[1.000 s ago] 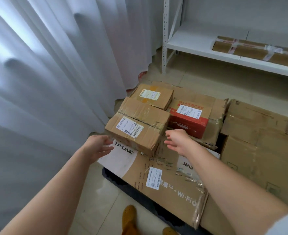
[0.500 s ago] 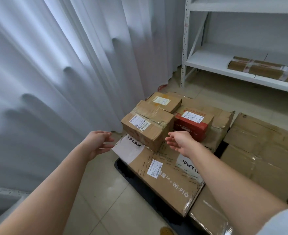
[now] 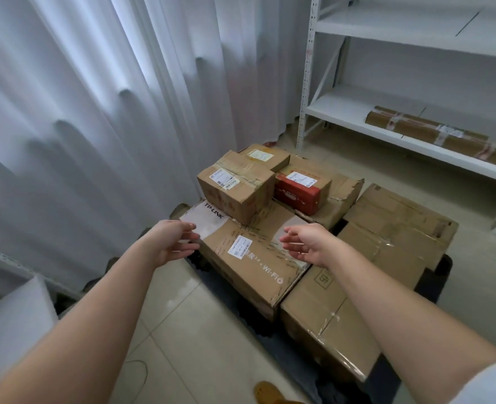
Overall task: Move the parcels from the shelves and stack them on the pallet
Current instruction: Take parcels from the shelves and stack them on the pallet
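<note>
Both bare hands are held out in the air above the near edge of the stack, empty. The left hand [image 3: 173, 242] is seen beside the white end of the TP-LINK carton [image 3: 249, 252], its fingers [image 3: 189, 237] loosely spread and gripping nothing. The right hand [image 3: 309, 243] is held over the other end of the same carton, palm turned inward, its fingers [image 3: 289, 237] likewise apart and clear of any parcel.

The parcels are stacked on a dark pallet [image 3: 442, 275] on the tiled floor [image 3: 182, 330]. On the TP-LINK carton a brown labelled box [image 3: 236, 191] is set, with a smaller flat box [image 3: 265, 157] just behind it and a red box [image 3: 300, 188] just to its right. Larger plain cartons [image 3: 392, 228] are laid side by side on the right half of the pallet.

On the lower board of the white shelving [image 3: 343, 112] one long taped parcel [image 3: 439, 135] is left lying; the board above it is seen bare. White curtains [image 3: 95, 97] are hung along the left.
</note>
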Demonstrator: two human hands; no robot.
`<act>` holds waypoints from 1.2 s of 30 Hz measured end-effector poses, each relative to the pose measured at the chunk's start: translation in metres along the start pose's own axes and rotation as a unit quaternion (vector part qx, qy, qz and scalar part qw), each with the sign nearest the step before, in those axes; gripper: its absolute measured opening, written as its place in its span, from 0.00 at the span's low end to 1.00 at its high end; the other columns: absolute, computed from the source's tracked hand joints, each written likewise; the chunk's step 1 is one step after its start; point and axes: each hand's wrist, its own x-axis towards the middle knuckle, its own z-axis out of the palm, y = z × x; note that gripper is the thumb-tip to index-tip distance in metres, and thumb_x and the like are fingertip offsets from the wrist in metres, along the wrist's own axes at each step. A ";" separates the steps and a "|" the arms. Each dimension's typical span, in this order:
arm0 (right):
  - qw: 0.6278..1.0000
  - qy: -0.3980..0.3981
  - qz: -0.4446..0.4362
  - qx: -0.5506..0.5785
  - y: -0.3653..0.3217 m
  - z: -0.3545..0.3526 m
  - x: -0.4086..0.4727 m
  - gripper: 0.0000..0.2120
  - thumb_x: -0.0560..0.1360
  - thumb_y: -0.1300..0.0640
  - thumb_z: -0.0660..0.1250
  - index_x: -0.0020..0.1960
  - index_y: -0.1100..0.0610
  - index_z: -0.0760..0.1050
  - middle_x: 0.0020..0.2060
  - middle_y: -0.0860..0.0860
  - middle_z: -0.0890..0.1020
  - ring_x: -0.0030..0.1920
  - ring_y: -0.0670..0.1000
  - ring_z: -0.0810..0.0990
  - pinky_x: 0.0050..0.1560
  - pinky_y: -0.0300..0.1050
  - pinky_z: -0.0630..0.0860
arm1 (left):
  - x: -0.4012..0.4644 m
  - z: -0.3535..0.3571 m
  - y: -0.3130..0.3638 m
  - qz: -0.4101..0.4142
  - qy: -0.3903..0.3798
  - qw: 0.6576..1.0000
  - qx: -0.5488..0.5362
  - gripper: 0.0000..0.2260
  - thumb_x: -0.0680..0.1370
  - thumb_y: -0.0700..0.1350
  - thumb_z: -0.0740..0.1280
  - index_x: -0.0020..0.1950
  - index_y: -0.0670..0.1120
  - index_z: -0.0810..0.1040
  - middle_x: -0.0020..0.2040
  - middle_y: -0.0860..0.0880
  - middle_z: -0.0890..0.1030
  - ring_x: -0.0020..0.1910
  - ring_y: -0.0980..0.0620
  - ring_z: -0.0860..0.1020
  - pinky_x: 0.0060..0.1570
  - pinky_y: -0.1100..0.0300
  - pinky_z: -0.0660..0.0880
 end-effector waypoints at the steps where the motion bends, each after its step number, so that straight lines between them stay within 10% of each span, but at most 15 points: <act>1: 1.000 0.012 -0.003 0.003 0.003 -0.014 -0.008 0.07 0.81 0.61 0.60 0.56 0.59 0.75 0.40 0.54 0.80 0.38 0.50 0.77 0.45 0.44 0.73 | -0.007 0.007 0.000 -0.001 -0.001 1.000 0.002 0.09 0.82 0.43 0.63 0.61 0.43 0.77 0.49 0.43 0.83 0.45 0.45 0.83 0.41 0.54 0.80; 14: 0.991 0.100 -0.033 0.079 0.029 -0.193 -0.096 0.06 0.81 0.62 0.60 0.53 0.59 0.76 0.42 0.55 0.81 0.40 0.51 0.78 0.48 0.45 0.75 | -0.087 0.169 0.042 0.060 -0.078 0.994 0.057 0.09 0.81 0.42 0.65 0.61 0.43 0.77 0.52 0.42 0.83 0.45 0.45 0.83 0.41 0.55 0.81; 21: 0.980 0.144 -0.057 0.126 0.059 -0.362 -0.135 0.06 0.80 0.61 0.61 0.54 0.57 0.77 0.47 0.56 0.83 0.44 0.52 0.80 0.55 0.48 0.78 | -0.160 0.347 0.063 0.101 -0.131 0.981 0.101 0.09 0.82 0.42 0.63 0.61 0.43 0.77 0.53 0.43 0.83 0.50 0.44 0.83 0.48 0.54 0.80; 25: 0.971 0.173 -0.063 0.155 0.086 -0.495 -0.165 0.07 0.81 0.62 0.59 0.50 0.56 0.76 0.42 0.53 0.82 0.39 0.49 0.79 0.42 0.42 0.75 | -0.217 0.487 0.060 0.106 -0.175 0.972 0.117 0.10 0.83 0.42 0.60 0.61 0.41 0.76 0.53 0.43 0.82 0.46 0.46 0.82 0.50 0.53 0.79; 36: 0.905 0.320 -0.104 0.262 0.139 -0.793 -0.272 0.06 0.81 0.61 0.60 0.49 0.55 0.75 0.40 0.51 0.82 0.39 0.48 0.78 0.41 0.41 0.73 | -0.386 0.797 0.109 0.245 -0.370 0.838 0.318 0.09 0.84 0.44 0.61 0.61 0.44 0.76 0.56 0.45 0.80 0.49 0.47 0.82 0.50 0.55 0.79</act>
